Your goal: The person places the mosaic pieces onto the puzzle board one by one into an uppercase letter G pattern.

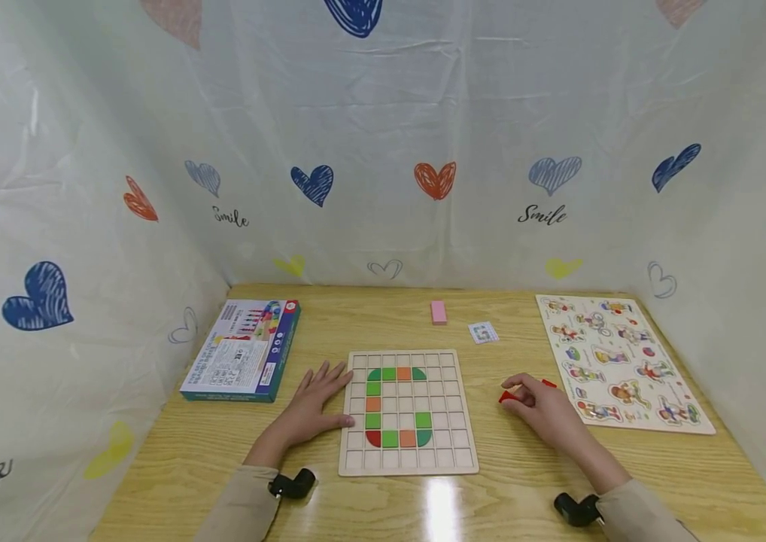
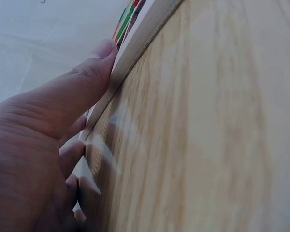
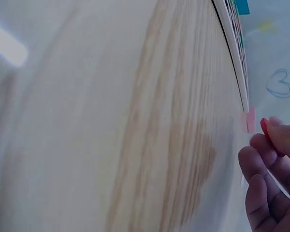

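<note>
A wooden grid board [image 1: 442,461] lies in the middle of the table, with green, orange, dark green and red tiles set in a C-like outline. My left hand [image 1: 315,406] rests at its left edge, fingers spread and thumb on the rim; in the left wrist view the thumb [image 2: 89,72] presses the board's side. To the right of the board, my right hand [image 1: 545,412] pinches a small red tile [image 1: 508,396] between thumb and fingertips. That red tile [image 3: 267,126] also shows in the right wrist view, partly hidden by the thumb. Another red piece [image 1: 548,383] shows just behind the hand.
A boxed game [image 1: 241,350] lies at the left. Toward the back are a pink block [image 1: 439,312] and a small printed card [image 1: 483,333]. A wooden picture puzzle [image 1: 620,361] lies at the right, close to my right hand. A heart-patterned curtain [image 1: 383,226] surrounds the table.
</note>
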`<act>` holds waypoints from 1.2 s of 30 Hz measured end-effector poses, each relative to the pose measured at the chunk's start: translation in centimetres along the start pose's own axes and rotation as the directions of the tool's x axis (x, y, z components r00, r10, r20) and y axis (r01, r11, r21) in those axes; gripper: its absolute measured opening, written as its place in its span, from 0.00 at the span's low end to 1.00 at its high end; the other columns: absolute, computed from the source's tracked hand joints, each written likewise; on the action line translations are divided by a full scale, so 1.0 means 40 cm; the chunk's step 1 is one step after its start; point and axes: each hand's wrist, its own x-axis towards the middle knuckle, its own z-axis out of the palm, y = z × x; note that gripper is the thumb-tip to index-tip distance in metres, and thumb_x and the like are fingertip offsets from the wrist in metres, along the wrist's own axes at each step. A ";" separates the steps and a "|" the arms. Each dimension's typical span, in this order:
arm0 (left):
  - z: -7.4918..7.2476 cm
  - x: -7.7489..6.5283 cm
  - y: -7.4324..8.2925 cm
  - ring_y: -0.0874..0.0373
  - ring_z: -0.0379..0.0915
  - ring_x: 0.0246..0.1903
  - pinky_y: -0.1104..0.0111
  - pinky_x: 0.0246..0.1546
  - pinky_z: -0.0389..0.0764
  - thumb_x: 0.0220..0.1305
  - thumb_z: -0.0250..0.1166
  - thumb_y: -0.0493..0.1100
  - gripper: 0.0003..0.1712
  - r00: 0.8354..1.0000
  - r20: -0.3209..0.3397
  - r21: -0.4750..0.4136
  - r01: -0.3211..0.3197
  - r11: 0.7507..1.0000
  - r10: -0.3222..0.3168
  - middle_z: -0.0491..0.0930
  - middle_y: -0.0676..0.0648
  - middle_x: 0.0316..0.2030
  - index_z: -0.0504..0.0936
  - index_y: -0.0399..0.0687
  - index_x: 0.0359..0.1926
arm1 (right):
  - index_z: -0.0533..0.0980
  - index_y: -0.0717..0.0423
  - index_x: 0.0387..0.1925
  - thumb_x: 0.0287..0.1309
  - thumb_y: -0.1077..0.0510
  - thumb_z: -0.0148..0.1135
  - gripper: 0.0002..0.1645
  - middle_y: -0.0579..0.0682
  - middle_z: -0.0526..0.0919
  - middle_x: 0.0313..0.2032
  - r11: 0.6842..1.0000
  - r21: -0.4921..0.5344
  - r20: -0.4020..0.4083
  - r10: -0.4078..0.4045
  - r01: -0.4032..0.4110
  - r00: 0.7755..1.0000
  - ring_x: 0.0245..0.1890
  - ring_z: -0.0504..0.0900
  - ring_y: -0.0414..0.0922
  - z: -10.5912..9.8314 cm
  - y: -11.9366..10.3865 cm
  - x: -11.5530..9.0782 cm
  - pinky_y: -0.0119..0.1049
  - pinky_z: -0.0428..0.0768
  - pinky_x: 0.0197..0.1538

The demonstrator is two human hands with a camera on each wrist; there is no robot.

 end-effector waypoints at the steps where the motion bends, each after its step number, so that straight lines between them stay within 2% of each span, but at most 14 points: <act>1: 0.000 0.000 0.000 0.44 0.31 0.80 0.48 0.77 0.28 0.60 0.70 0.66 0.53 1.000 -0.001 -0.001 -0.001 1.000 0.001 0.48 0.48 0.80 0.60 0.54 0.79 | 0.82 0.48 0.46 0.63 0.54 0.71 0.11 0.37 0.82 0.31 1.000 0.009 -0.002 0.012 -0.012 1.000 0.29 0.77 0.33 0.004 -0.002 0.004 0.32 0.77 0.34; 4: 0.000 -0.001 0.001 0.44 0.31 0.80 0.48 0.77 0.28 0.60 0.70 0.66 0.53 1.000 -0.004 -0.006 -0.001 1.000 0.001 0.49 0.48 0.80 0.60 0.54 0.79 | 0.82 0.46 0.44 0.63 0.53 0.71 0.09 0.36 0.83 0.31 0.999 0.045 0.008 0.030 -0.030 1.000 0.29 0.79 0.33 0.016 -0.011 0.014 0.31 0.77 0.35; 9: -0.001 -0.003 0.005 0.43 0.31 0.80 0.47 0.77 0.29 0.59 0.70 0.65 0.53 1.000 -0.002 -0.003 0.000 1.000 0.000 0.49 0.47 0.80 0.60 0.53 0.79 | 0.82 0.47 0.45 0.65 0.55 0.69 0.08 0.39 0.84 0.34 0.991 0.126 0.046 0.034 -0.040 0.998 0.33 0.80 0.37 0.037 -0.029 0.036 0.31 0.79 0.37; 15: -0.001 -0.004 0.005 0.44 0.31 0.80 0.47 0.77 0.29 0.60 0.70 0.65 0.53 1.000 0.002 -0.002 0.003 1.000 -0.003 0.49 0.47 0.80 0.60 0.54 0.79 | 0.80 0.48 0.43 0.66 0.60 0.67 0.07 0.41 0.82 0.34 0.982 0.187 0.078 -0.007 -0.008 0.997 0.33 0.79 0.38 0.064 -0.049 0.065 0.30 0.80 0.38; 21: -0.001 -0.002 0.006 0.43 0.31 0.80 0.46 0.77 0.29 0.60 0.70 0.65 0.52 1.000 -0.001 -0.005 -0.003 1.000 0.003 0.49 0.47 0.80 0.61 0.53 0.79 | 0.80 0.52 0.48 0.68 0.61 0.65 0.09 0.42 0.81 0.34 0.974 0.226 0.139 -0.056 0.023 0.989 0.33 0.78 0.39 0.089 -0.079 0.090 0.30 0.78 0.37; 29: 0.001 -0.001 0.002 0.41 0.33 0.79 0.44 0.77 0.30 0.60 0.71 0.65 0.52 1.000 -0.011 -0.001 -0.009 1.000 0.009 0.51 0.45 0.80 0.61 0.52 0.79 | 0.81 0.50 0.47 0.69 0.60 0.63 0.07 0.40 0.80 0.32 0.971 0.228 0.193 -0.121 0.075 0.974 0.33 0.78 0.38 0.134 -0.123 0.116 0.31 0.79 0.38; 36: 0.002 -0.001 0.001 0.44 0.31 0.80 0.47 0.77 0.29 0.60 0.70 0.66 0.53 1.000 0.001 0.009 0.005 1.000 -0.005 0.49 0.47 0.80 0.60 0.54 0.79 | 0.81 0.47 0.45 0.70 0.60 0.62 0.06 0.37 0.79 0.30 0.968 0.202 0.225 -0.191 0.146 0.955 0.30 0.76 0.35 0.171 -0.163 0.133 0.30 0.78 0.36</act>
